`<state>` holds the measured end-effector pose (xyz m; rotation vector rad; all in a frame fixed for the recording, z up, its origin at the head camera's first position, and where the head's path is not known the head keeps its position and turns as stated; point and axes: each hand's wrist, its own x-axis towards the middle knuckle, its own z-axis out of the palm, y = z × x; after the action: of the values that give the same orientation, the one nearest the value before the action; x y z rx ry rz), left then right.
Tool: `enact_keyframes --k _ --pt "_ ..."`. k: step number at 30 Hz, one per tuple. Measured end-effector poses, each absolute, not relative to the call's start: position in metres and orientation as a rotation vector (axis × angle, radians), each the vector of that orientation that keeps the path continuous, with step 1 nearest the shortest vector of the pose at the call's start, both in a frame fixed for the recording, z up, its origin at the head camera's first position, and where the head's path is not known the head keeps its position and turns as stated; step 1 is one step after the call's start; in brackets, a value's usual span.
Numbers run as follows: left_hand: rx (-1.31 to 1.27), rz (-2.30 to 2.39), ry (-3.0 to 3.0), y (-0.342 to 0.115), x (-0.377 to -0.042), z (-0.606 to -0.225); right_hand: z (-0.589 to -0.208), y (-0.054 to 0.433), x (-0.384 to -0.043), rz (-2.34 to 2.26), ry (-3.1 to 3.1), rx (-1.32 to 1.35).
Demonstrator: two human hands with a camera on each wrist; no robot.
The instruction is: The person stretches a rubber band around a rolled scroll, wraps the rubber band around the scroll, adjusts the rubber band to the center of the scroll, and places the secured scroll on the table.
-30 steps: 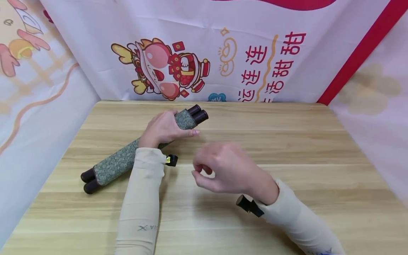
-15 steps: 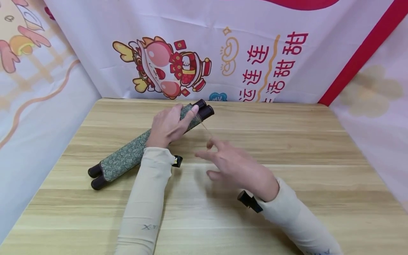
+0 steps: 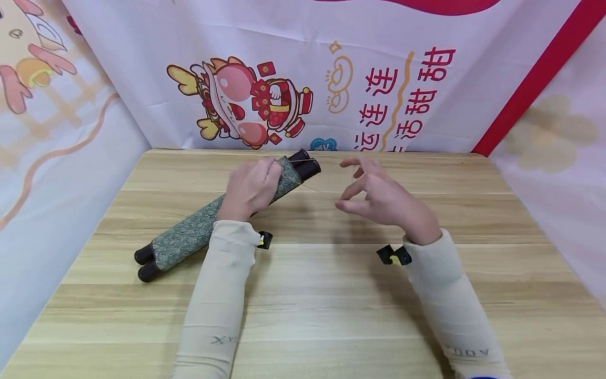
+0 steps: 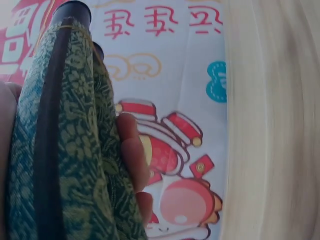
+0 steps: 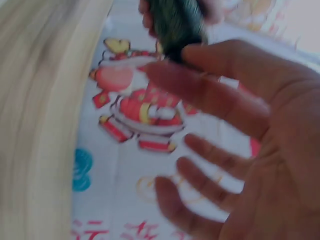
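Your left hand (image 3: 251,189) grips the scroll (image 3: 189,230), 2 dark knobs (image 3: 309,169) per end; whether your right hand (image 3: 385,195) pinches the string (image 3: 303,160) is unclear.

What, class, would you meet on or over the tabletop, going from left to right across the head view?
Scroll's near dark ends, left hand, scroll's far dark ends, right hand.

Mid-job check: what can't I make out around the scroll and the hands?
Head view: part of the scroll, covered by the left hand.
Head view: whether the right hand holds the cord, too thin to follow.
Left wrist view: the scroll's lower end, cut off by the bottom edge.
Right wrist view: the fingertips, blurred.
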<state>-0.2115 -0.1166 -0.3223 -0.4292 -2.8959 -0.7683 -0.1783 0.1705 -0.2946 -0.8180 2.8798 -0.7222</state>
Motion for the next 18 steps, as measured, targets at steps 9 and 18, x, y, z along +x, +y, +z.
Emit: enact_keyframes --k 9,18 --pt "-0.807 -0.928 -2.976 -0.095 -0.197 -0.304 -0.318 0.194 -0.206 -1.165 2.669 -1.085" --pt "-0.854 -1.047 -2.899 -0.088 -0.185 -0.293 -0.334 0.186 -0.212 -1.291 2.277 -1.228"
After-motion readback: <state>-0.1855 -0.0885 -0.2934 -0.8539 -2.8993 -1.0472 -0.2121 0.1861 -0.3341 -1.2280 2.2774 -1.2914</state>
